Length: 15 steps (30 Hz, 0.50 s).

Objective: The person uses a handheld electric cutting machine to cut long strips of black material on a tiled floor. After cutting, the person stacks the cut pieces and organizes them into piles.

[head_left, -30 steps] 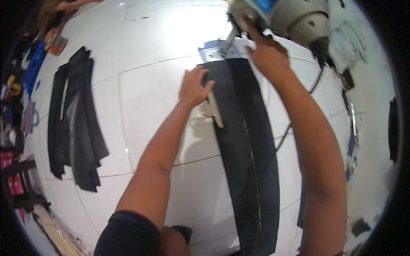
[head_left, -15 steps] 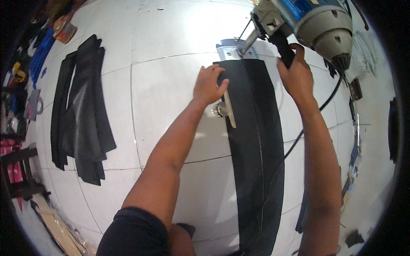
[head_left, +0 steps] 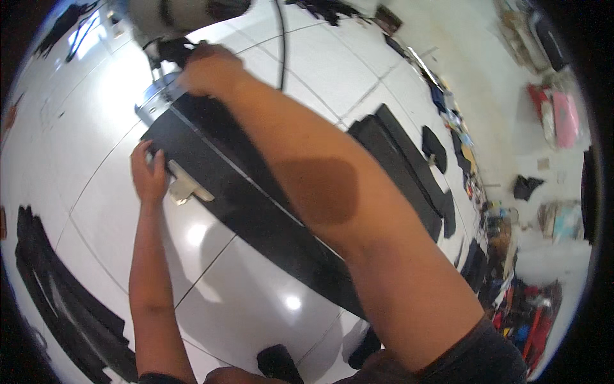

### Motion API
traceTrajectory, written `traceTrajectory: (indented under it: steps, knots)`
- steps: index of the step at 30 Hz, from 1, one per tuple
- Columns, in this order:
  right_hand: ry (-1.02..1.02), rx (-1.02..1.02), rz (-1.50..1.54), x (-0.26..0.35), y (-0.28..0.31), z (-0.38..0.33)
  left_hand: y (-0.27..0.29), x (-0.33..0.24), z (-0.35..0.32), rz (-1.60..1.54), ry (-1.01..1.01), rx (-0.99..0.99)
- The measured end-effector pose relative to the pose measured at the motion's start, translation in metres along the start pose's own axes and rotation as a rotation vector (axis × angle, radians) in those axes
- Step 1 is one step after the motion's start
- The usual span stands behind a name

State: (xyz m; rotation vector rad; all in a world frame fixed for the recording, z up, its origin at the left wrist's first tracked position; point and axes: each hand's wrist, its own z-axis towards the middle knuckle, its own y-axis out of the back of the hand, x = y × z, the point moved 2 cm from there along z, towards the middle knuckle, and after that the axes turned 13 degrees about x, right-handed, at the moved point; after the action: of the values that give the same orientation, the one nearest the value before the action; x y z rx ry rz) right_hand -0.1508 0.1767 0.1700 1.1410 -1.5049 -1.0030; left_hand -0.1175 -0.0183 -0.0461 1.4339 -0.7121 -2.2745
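Observation:
A long strip of black sheet material [head_left: 192,150] lies on the tiled floor, with a pale lengthwise line dividing it. A powered cutting machine [head_left: 176,16], only partly in view at the top, stands at the strip's far end on a shiny metal base plate [head_left: 148,110]. My right hand [head_left: 211,69], slightly blurred, is closed round the machine's dark handle. Fingers apart, my left hand [head_left: 149,171] rests at the strip's left edge near the far end. Just beside it, a metal bulldog clip [head_left: 185,185] grips that same edge.
Black cut pieces [head_left: 70,307] lie at the lower left, and another black stack [head_left: 400,163] lies right of my right arm. A power cord [head_left: 281,45] hangs from the machine. Assorted goods line the wall at right, including a pink bag [head_left: 565,118].
My view has swung to the right, so the strip now slants across the picture. My right hand stays on the machine's handle, and my left hand remains by the clip.

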Motion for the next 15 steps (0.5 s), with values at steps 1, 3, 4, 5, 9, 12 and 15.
traceTrajectory:
  steps: [1,3,4,5,9,12,15]
  knots:
    - [-0.025,-0.033,0.015,-0.004,-0.002,-0.003,-0.005,0.001,0.0,0.003,-0.008,0.022]
    - [0.044,-0.044,0.145,-0.001,-0.011,-0.017,0.007,0.001,-0.013,0.081,0.078,0.048]
    - [0.087,-0.065,0.119,-0.004,-0.01,-0.029,0.002,0.001,-0.015,0.036,0.042,0.035]
    - [0.131,-0.084,0.091,-0.012,-0.009,-0.043,-0.01,0.004,-0.016,-0.012,0.008,0.02]
    - [0.396,-0.395,-0.122,-0.027,-0.007,-0.13,-0.007,0.0,-0.006,0.009,-0.004,0.022]
    - [0.594,-0.337,-0.111,-0.069,0.003,-0.24,-0.022,-0.014,-0.013,-0.03,0.109,0.037]
    - [0.237,0.305,-0.08,-0.139,0.016,-0.368,-0.039,-0.016,-0.024,-0.157,0.17,0.031]
